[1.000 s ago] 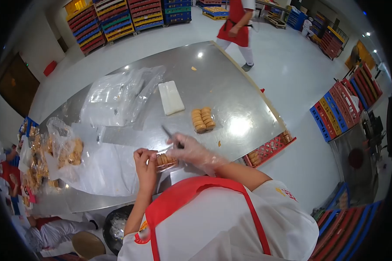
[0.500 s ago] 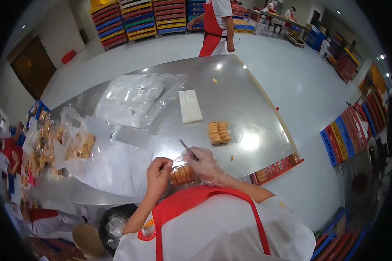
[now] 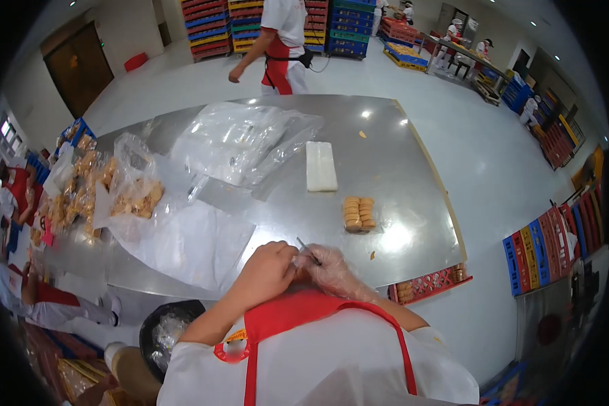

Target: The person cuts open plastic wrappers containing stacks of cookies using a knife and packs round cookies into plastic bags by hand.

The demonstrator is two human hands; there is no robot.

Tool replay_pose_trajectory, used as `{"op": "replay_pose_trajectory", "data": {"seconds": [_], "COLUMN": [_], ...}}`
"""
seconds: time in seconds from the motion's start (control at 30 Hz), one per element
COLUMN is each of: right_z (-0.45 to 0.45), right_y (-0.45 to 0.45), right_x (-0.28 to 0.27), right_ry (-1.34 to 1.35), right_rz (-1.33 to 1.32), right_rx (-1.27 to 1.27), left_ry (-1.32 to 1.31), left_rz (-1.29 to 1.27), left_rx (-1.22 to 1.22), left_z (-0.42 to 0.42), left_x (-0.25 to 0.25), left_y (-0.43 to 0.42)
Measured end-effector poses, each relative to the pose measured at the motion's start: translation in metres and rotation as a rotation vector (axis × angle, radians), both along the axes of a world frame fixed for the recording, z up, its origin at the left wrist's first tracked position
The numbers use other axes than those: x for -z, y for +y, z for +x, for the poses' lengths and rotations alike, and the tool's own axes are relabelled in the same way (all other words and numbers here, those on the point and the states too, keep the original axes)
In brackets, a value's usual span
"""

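My left hand (image 3: pixel 267 272), bare, is closed near my apron with its back toward me, and whatever its fingers hold is hidden. Right beside it, my right hand (image 3: pixel 333 272) wears a clear plastic glove and grips a small knife (image 3: pixel 305 246), its thin metal blade pointing up and left. The two hands almost touch. The pack of biscuits seen earlier between them is covered now. Ahead of the right hand, another pack of round biscuits (image 3: pixel 358 214) lies on the metal table in two rows. Behind that is a white flat stack (image 3: pixel 321 166).
Clear plastic bags (image 3: pixel 230 142) and white sheets (image 3: pixel 189 237) spread over the metal table (image 3: pixel 413 176). Bags of broken biscuits (image 3: pixel 137 196) lie left. A red crate (image 3: pixel 432 284) sits below the right edge, a black bin (image 3: pixel 169 331) at lower left. A person (image 3: pixel 281 47) walks beyond the table.
My left hand has turned over and moved toward the right hand, covering the biscuit pack. The knife stays in my right hand. The view has shifted; the person beyond has walked left.
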State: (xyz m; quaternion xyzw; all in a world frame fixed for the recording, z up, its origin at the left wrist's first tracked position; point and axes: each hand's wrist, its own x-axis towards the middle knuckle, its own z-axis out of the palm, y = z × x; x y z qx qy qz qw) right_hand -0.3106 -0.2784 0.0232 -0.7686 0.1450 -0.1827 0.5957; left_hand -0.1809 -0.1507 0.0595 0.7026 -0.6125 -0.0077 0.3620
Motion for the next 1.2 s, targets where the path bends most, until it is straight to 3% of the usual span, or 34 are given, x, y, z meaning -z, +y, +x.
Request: {"op": "replay_pose_trajectory", "data": {"seconds": [0.17,0.27,0.33,0.37,0.43,0.5,0.63,0.73,0.97,1.07,1.2], "right_z": [0.000,0.000,0.001,0.004,0.002,0.000,-0.007,-0.013,-0.018,-0.021,-0.019], "right_y": [-0.009,-0.003,-0.001,0.001,0.001,0.002,-0.002,-0.008,-0.004,-0.003,-0.004], "right_x": [0.012,0.011,0.014,0.034,0.031,0.017,0.025,0.016,-0.006,-0.018,-0.008], "right_ry": [-0.030,0.092,0.118,0.038,0.124,0.126,-0.012,0.064,0.047,0.086,0.129], "right_rz": [-0.074,0.138,0.137,0.277,0.408,0.579,0.613,0.793,0.714,0.739,0.759], "right_rx": [-0.008,0.006,-0.033,-0.032,0.005,0.074,0.129,0.124,0.120,0.125,0.095], "left_ry": [-0.139,-0.243,-0.306,-0.331,-0.388,-0.340,-0.152,0.032,0.283,0.209,0.346], "left_rz": [0.134,0.252,0.334,0.360,0.412,0.392,0.321,0.256,0.308,0.163,0.077], "left_rx": [0.028,-0.023,-0.044,-0.081,-0.142,-0.140,-0.070,-0.140,-0.268,-0.205,-0.311], "left_z": [0.005,0.000,-0.004,-0.003,-0.002,0.007,0.024,0.026,0.028,0.034,0.033], "left_x": [-0.009,-0.011,-0.008,-0.004,0.007,0.015,0.026,0.028,0.022,0.037,0.037], "left_y": [0.001,-0.001,-0.007,-0.011,-0.019,-0.023,-0.023,-0.024,-0.020,-0.017,-0.024]}}
